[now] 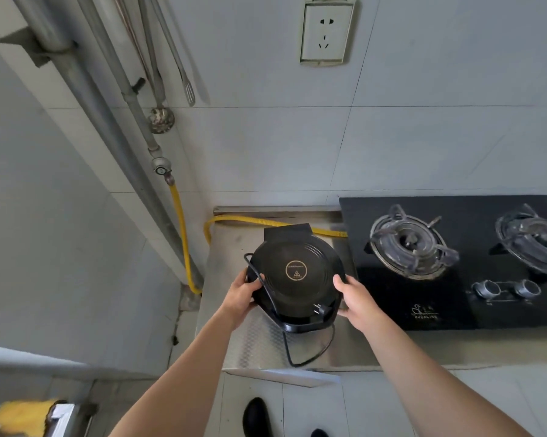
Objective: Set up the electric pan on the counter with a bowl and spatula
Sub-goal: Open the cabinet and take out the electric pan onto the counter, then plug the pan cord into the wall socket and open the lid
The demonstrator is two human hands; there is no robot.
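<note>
A round black electric pan (pixel 295 272) with its lid down sits on the steel counter (pixel 253 342), left of the stove. My left hand (pixel 242 293) grips its left side and my right hand (pixel 354 298) grips its right side. The pan's black cord (pixel 310 357) loops over the lid and down onto the counter, with the plug (pixel 318 309) resting on the front of the pan. A slotted metal spatula (pixel 188 91) hangs on the wall above. No bowl is in view.
A black two-burner gas stove (pixel 455 266) fills the counter's right side. A yellow gas hose (pixel 265 222) runs behind the pan. A wall socket (pixel 327 31) sits high above, a ladle (pixel 161 119) hangs by the pipes (pixel 76 74), and my shoe (pixel 258 417) shows below.
</note>
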